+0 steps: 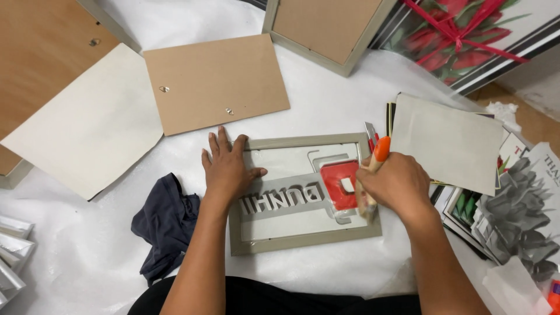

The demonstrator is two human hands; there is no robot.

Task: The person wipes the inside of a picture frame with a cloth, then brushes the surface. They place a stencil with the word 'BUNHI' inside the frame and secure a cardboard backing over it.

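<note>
**Hands on the grey picture frame, tool gripped at its right end**

Here I log the scene from the largest item down. The work surface is a white sheet [326, 111] that covers the whole area. On it, at upper left, I see a large pale card sheet [87, 131], and just beside it a brown backing board [216, 81] with small metal hangers. A second frame [326, 29] lies face down at the top edge, and a stack of prints [449, 143] sits at the right, well apart from my left hand.

The grey picture frame [303, 239] lies flat at centre, directly in front of me. Inside it I see a grey cut-out insert [286, 201] and a red panel [337, 185] at its right end. A dark cloth [166, 224] lies crumpled just beside the frame's left edge.

My left hand [224, 169] is spread flat, fingers extended, and presses down on the frame's upper left corner; it holds nothing. My right hand [396, 186] is closed in a fist around an orange-tipped tool [380, 150], whose orange end projects above the fist. The tool's lower end meets the frame beside the red panel; I cannot tell the exact contact point. A red-handled cutter [371, 135] lies just beyond the frame's upper right corner.
</note>
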